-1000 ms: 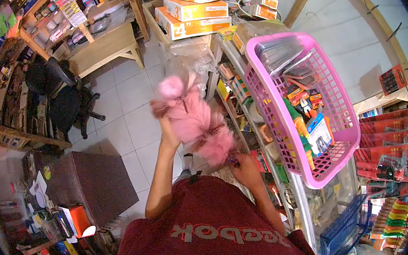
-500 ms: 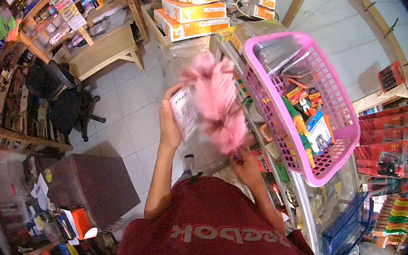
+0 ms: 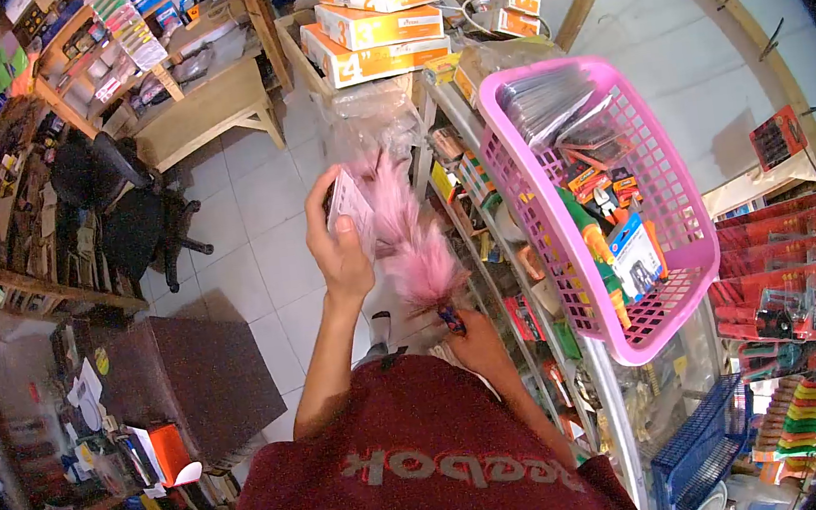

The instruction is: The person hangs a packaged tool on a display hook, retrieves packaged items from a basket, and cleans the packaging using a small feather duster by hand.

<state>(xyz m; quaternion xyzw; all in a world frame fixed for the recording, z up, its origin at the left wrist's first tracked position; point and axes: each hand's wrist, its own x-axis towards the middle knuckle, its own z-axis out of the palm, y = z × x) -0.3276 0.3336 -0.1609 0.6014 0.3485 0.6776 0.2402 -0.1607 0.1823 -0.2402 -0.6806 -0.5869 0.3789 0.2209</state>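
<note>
A flat white packet with dark print [image 3: 350,204] is gripped in my left hand [image 3: 339,253], its thumb across the near face. My right hand [image 3: 478,343] is wrapped round the dark handle of a pink feather duster [image 3: 418,254]. The duster's fluffy head points up and away from me, slightly blurred. Its feathers lie against or just beside the packet's right side; I cannot tell whether they touch. Part of the packet is hidden by my thumb and fingers.
To the right, a pink basket [image 3: 619,337] of packaged goods stands on a glass display case [image 3: 599,384]. Orange-and-white boxes [image 3: 382,28] are stacked ahead. A black office chair [image 3: 127,216] and a brown cabinet [image 3: 196,380] stand left on the tiled floor [image 3: 260,237].
The duster has swung left toward the packet. My left hand has turned, tilting the packet so its face shows more narrowly. The view has shifted slightly.
</note>
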